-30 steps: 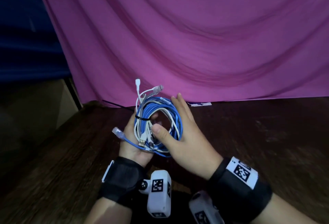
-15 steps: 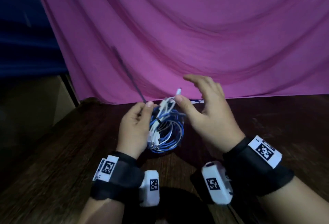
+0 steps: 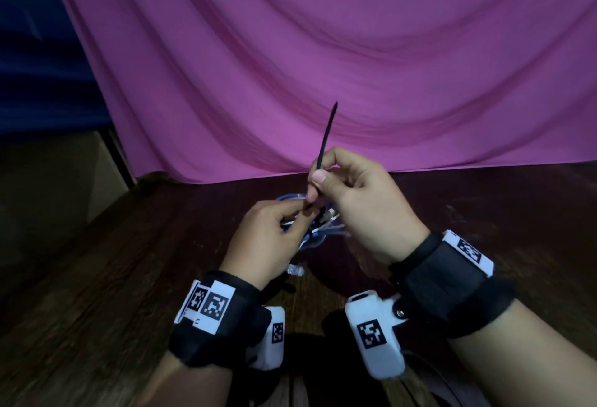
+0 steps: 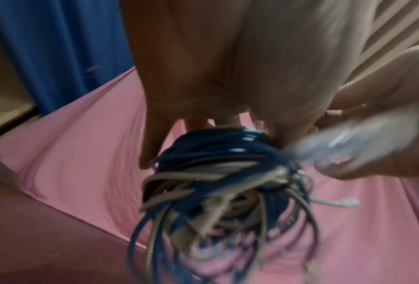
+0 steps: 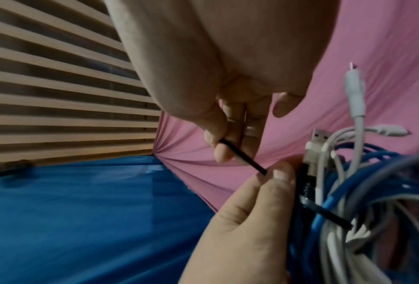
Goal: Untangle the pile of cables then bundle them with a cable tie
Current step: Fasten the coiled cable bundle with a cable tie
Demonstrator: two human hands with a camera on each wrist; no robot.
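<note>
Change from half a second ago: the cable tie (image 3: 325, 138) tail, then in the left hand (image 3: 271, 238) and slanting up-left, now points up and slightly right, pinched by the right hand (image 3: 358, 200) between thumb and forefinger. The right hand, then spread with fingers extended over the coil, is now curled round the tail. One second ago both hands cradled the coil flat, facing the camera.

Left hand fingers (image 5: 282, 173) pinch the tie close to where it leaves the bundle of cables (image 3: 315, 232), also holding the coil; the bundle sits between and under both hands, above the dark wooden counter (image 3: 129, 277). Whether it touches the counter cannot be told.

Room: the pink cloth (image 3: 323, 51) hangs just behind the hands, meeting the counter's far edge. The counter's left edge runs diagonally, well apart from the hands. Open surface lies to the right.

Bundle: blue and white cables in loops, the black tie band crossing them (image 5: 325, 213); a USB plug (image 5: 319, 137) and white connectors stick out on top. A clear plug (image 3: 295, 269) hangs below the left hand. Left wrist view is blurred.
</note>
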